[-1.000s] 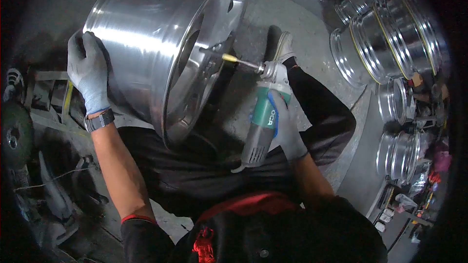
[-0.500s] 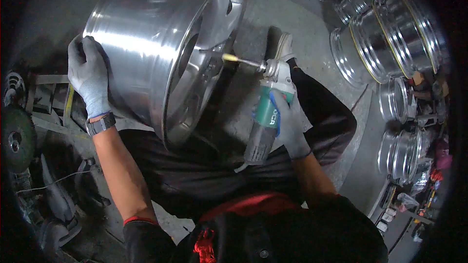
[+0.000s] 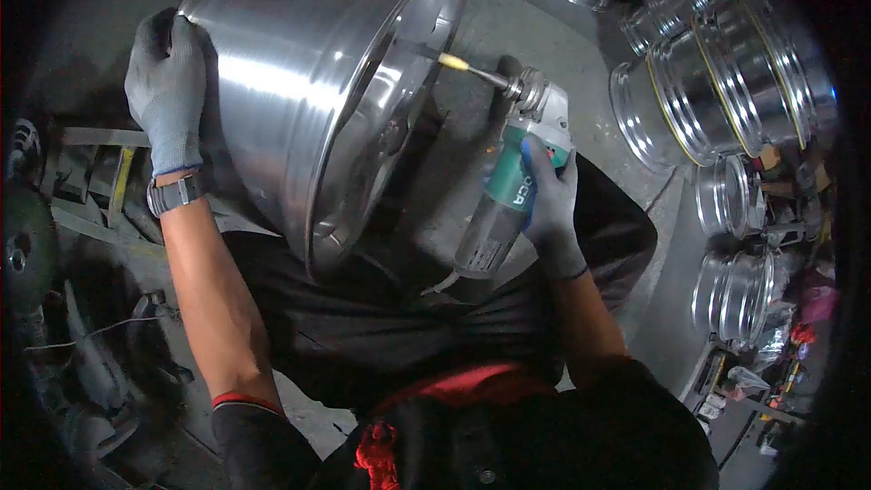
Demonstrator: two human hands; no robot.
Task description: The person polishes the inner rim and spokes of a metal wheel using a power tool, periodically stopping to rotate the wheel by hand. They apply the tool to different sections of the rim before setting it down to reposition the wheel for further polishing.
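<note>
White letters "OCA" on green body of the grinder (image 3: 502, 209), no other legible text

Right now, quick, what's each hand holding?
Left hand: closed, gripping the edge of the polished wheel rim.
Right hand: closed around the green grinder.

Big wheel rim (image 3: 290, 82) is bare metal, brushed and shiny. Both gloves (image 3: 168, 95) are grey knit cloth. Grinder (image 3: 508, 204) has a green plastic body, metal head.
</note>
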